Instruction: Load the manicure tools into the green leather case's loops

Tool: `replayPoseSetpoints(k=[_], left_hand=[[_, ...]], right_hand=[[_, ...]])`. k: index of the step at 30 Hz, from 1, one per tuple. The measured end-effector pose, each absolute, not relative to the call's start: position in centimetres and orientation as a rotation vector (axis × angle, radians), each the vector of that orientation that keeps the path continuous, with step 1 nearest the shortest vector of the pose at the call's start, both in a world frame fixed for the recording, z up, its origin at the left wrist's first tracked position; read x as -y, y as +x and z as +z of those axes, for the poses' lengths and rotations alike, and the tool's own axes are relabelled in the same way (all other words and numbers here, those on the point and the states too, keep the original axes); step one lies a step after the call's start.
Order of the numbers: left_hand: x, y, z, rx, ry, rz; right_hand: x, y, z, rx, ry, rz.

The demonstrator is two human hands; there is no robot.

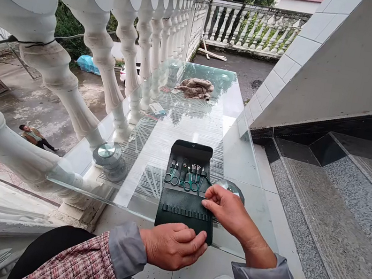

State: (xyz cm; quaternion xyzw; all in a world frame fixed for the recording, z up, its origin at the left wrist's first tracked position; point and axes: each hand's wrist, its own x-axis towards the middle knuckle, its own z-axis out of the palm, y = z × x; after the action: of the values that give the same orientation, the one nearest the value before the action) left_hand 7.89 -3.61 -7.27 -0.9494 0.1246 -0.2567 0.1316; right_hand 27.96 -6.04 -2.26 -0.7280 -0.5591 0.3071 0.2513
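A dark green manicure case (179, 201) lies open on the glass table (240, 153). Its far section holds small scissors (171, 178), a second pair of green-handled scissors (191, 186), nail clippers (198, 172) and other slim tools under straps. Across the near section runs a row of elastic loops (181, 212) with no tools in them. My left hand (177, 246) is curled at the case's near edge, thumb by its right corner. Over the right edge, my right hand (226, 208) is closed with thumb and fingertips together; what they pinch, if anything, is hidden.
A crumpled brown cloth (195, 88) and a small white-and-blue packet (157, 109) lie farther along the glass. White balusters (95, 43) line the left side, stone steps (324, 210) the right. A person (37, 137) is on the ground below, beyond the balusters.
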Motion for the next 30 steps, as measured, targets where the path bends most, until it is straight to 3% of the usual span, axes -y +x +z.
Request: replayPoseSetpoints(k=[14,24,30], left_hand=[[3.7,8.0,-7.0,-0.346,-2.767,-0.833],[3.6,7.9,-7.1,-0.357,-2.756,-0.718],[3.6,8.0,-7.1,-0.353,-2.761,-0.712]], right_hand=[[5.0,27.7,-3.7,1.328,-2.002,0.624],[5.0,32.7,-2.9,0.83,-1.862,0.45],[6.8,35.4,-3.0,0.981,-1.988,0.503]])
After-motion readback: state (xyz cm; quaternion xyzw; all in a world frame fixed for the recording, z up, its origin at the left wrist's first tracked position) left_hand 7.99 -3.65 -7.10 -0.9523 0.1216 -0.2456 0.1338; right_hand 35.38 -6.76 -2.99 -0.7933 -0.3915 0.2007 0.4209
